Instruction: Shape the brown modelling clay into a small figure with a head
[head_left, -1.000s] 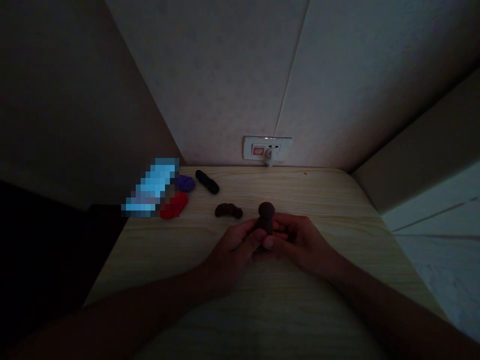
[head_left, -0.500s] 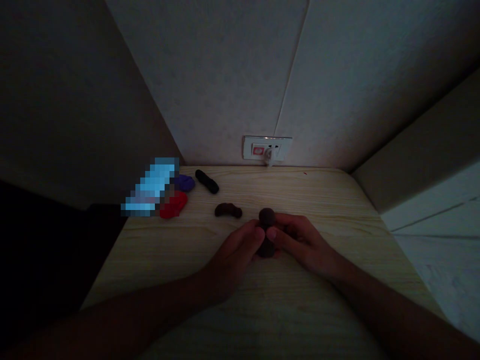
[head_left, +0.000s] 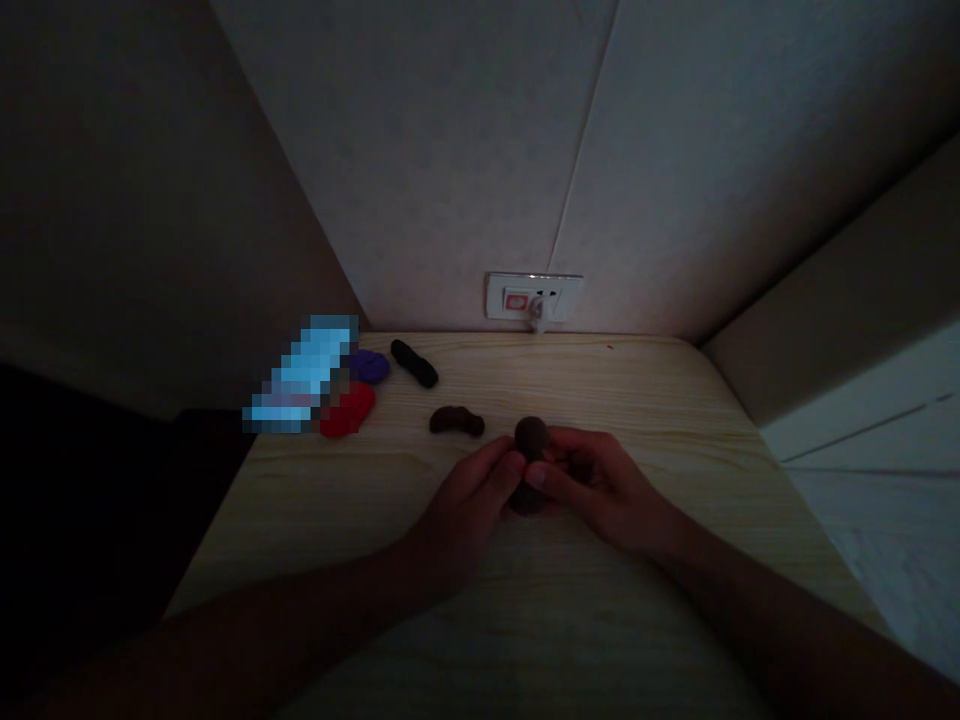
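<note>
In dim light, my left hand and my right hand meet over the middle of a light wooden table. Both pinch a dark brown clay figure that has a round ball on top and a stubby body below. The fingers of both hands are closed on its narrow middle. A small curved brown clay piece lies just to the left, beyond my left hand.
At the back left lie a black clay roll, a purple lump, a red lump and a blurred blue patch. A wall socket with a plug sits above the table's far edge. Walls close in behind and to both sides.
The brown figure has sunk a little, and the fingers of both hands have shifted upward to pinch just under its ball. The arms have barely moved.
</note>
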